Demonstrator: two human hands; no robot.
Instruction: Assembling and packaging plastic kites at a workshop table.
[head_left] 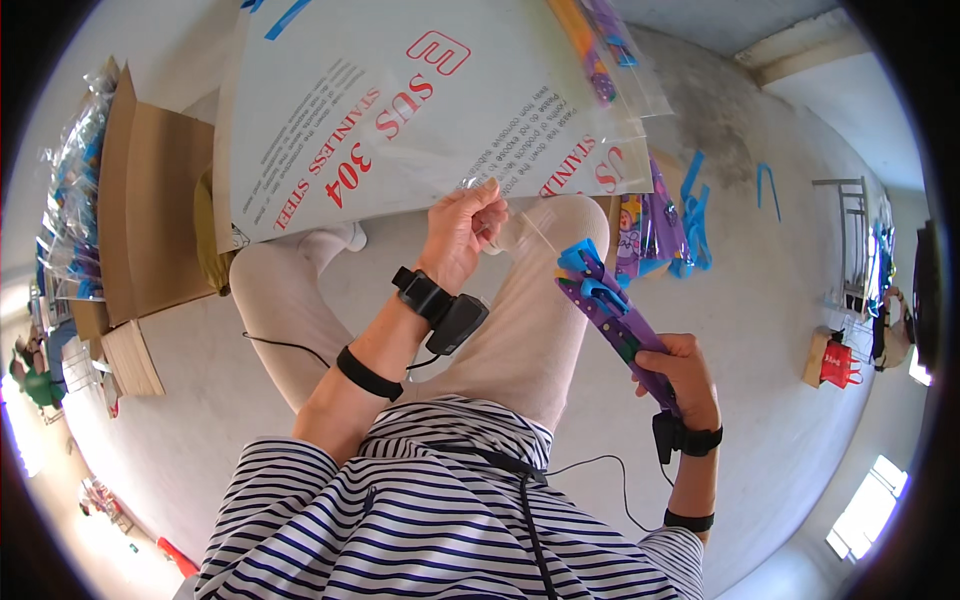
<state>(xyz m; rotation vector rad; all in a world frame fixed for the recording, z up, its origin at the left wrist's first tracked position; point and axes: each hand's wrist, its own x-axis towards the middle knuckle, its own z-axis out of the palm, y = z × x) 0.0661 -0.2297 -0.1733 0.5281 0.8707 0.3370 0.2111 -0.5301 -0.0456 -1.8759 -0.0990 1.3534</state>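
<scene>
- Only one view here, the head cam looking down past a striped shirt [430, 520] and pale trousers [520, 310].
- Left hand [463, 228]: fingers curled in nearly all the way, thumb and fingertips pinching what looks like a clear plastic sleeve [527, 232]. The sleeve pokes out to the right of the fist, and it's so see-through I can't tell where it ends. The fist sits right at the near edge of the big pale board; can't tell if it's actually touching it.
- Right hand [688, 378]: closed around the lower end of a long, slim purple piece [625, 325], thumb laid across it. The piece is off to the right of the right knee, tilted with its top toward the left hand, and there's a folded blue ribbon [582, 258] at that top end.
- That pale board [320, 130] with red print is in front of the knees, with bagged colourful pieces [598, 60] lying on its far right corner.
- Just past the right knee there are more purple packets [650, 225], with loose blue strips [695, 225] next to them.
- Over on the left: an open cardboard box [160, 200], with a pile of shiny clear-wrapped packs [75, 200] beyond it.
- Far right, well away from the hands: a red bag [840, 362] near a metal rack [853, 240].
</scene>
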